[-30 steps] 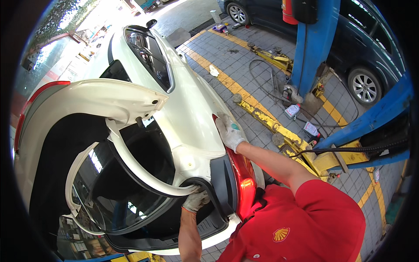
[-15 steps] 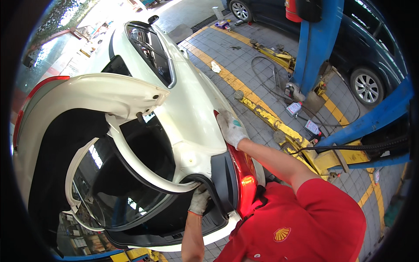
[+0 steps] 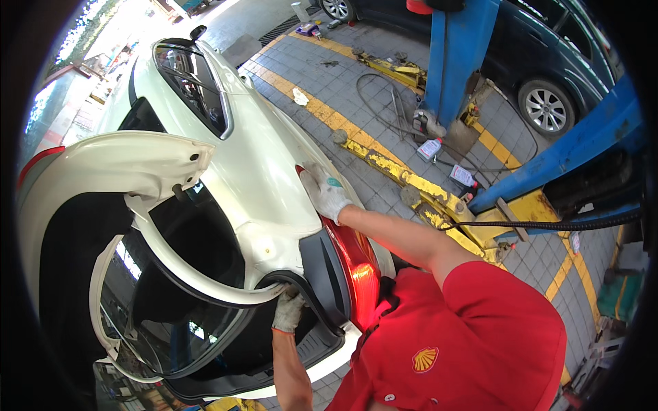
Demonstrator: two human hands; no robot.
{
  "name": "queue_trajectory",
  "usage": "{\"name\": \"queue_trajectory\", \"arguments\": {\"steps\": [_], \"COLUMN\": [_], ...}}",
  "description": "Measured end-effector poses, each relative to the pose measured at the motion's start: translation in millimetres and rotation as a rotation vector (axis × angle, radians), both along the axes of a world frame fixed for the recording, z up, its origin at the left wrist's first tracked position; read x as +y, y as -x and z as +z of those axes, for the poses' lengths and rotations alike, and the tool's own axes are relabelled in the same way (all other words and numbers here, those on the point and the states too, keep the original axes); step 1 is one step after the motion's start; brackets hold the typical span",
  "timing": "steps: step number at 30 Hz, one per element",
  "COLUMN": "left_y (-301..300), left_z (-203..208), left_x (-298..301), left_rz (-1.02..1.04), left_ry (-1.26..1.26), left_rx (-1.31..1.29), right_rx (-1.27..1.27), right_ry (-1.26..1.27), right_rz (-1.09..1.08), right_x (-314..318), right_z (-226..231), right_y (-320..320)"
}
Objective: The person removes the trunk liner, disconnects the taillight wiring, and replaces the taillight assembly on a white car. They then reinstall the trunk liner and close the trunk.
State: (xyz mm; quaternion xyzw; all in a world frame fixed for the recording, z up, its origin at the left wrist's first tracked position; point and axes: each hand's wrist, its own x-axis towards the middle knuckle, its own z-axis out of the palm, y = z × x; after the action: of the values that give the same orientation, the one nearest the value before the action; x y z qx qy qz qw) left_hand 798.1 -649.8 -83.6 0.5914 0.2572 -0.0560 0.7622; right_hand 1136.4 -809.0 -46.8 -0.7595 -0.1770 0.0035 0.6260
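My right hand [image 3: 323, 192], in a whitish glove with a green patch, lies flat over the upper part of the red tail light [image 3: 358, 270] of a pale white car [image 3: 264, 164]. Its fingers point forward along the rear fender. Inside the open boot, my left hand [image 3: 288, 309] in a greyish glove is raised to the corner of the opening, where the curved white hinge arm [image 3: 199, 274] meets the body beside the black rubber seal [image 3: 319, 301]. The left fingertips are hidden under the rim. The raised boot lid [image 3: 116, 157] stands at the left.
A blue lift post [image 3: 458, 61] and yellow lift arms [image 3: 384, 163] stand to the right. Plastic bottles [image 3: 430, 148] and a hose lie on the tiled floor near them. A dark car [image 3: 507, 68] is parked beyond. A black corrugated hose [image 3: 548, 225] crosses at right.
The view has swung to the right, so the whole scene sits further left. Both hands keep their places on the car.
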Motion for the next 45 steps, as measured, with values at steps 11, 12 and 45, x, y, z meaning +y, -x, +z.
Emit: {"name": "queue_trajectory", "arguments": {"steps": [11, 12, 45], "left_y": [-4.7, -4.6, 0.3], "left_z": [30.7, 34.5, 3.9], "left_x": [-15.7, -12.1, 4.6], "left_rz": [0.086, 0.016, 0.027], "left_ry": [-0.118, -0.174, -0.077], "left_rx": [0.219, 0.263, 0.120], "right_rx": [0.024, 0.025, 0.104], "right_ry": [0.034, 0.032, 0.014], "right_rz": [0.003, 0.003, 0.048], "right_x": [-0.7, -0.7, -6.7], "right_z": [-0.5, 0.1, 14.2], "right_y": [0.6, 0.9, 2.6]}}
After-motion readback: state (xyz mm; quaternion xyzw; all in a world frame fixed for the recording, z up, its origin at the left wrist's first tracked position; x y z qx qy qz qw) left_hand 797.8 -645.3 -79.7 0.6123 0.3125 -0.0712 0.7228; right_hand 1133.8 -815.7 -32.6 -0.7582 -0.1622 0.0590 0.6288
